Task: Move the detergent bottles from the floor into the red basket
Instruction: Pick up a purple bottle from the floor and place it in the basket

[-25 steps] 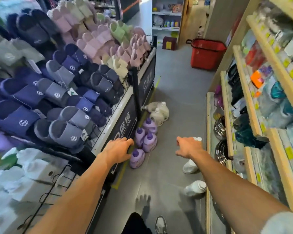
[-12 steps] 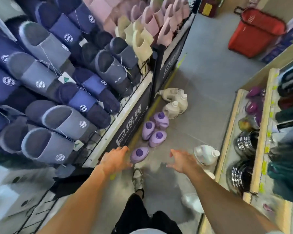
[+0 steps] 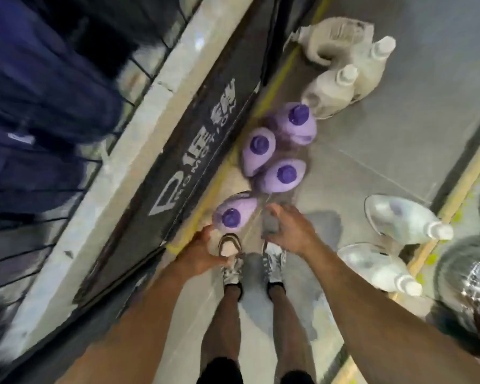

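Standing upright on grey tiled floor [image 3: 372, 151] beside black display-rack base [image 3: 178, 162]: purple plastic detergent bottle [image 3: 234, 213], darker purple cap. Left hand [image 3: 200, 254] and right hand [image 3: 291, 231] just beside it, fingers loosely spread, grasping nothing.

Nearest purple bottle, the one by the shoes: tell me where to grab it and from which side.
Best bet: take the nearest purple bottle at the neck just under its dark cap, coming down from above on the near side. It stands upright with the cap facing up, the black display base crowds its left, and the left hand hangs open right beside it.
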The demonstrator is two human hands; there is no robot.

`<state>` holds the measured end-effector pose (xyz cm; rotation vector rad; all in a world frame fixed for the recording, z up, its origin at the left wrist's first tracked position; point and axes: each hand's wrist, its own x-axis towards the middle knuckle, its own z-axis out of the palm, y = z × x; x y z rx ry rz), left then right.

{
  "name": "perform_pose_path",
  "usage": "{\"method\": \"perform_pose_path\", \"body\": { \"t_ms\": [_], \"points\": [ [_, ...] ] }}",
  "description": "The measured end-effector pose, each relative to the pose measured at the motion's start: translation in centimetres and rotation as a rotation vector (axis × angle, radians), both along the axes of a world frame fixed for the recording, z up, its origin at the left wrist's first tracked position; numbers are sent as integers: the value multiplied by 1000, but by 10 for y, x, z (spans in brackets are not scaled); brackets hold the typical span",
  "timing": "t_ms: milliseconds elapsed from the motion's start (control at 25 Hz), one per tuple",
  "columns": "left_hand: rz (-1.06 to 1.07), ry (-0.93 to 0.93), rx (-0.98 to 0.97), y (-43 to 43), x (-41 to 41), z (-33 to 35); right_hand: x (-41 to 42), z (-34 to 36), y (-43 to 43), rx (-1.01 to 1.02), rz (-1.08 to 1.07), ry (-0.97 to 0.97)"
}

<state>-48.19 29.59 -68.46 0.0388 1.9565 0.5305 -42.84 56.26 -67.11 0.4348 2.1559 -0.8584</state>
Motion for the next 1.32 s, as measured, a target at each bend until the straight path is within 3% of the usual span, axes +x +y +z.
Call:
{"method": "perform_pose_path", "body": {
  "t_ms": [160,280,480,640,760,840,1040,1200,1320],
  "points": [
    [22,125,13,-1,5,-150,-1,-149,-3,-55,41,80],
    [76,188,27,0,10,-226,-19,-228,-11,-66,151,173],
    [102,359,14,21,17,-242,-32,-292,-23,-102,347,307],
    [-39,453,72,22,3,-240,-34,-273,-21,-81,363,217],
    [-229,495,98,33,-17,-201,-30,-218,-9,-10,341,159],
    [-310,540,137,46,-20,-140,-27,-153,3,7,317,149],
    [-346,497,173,64,-42,67,-41,72,21,71,322,215],
    [-296,581,330,58,-50,258,-40,277,24,141,315,329],
    [-262,655,411,51,-54,371,-36,390,14,148,236,345]
  ]
}}
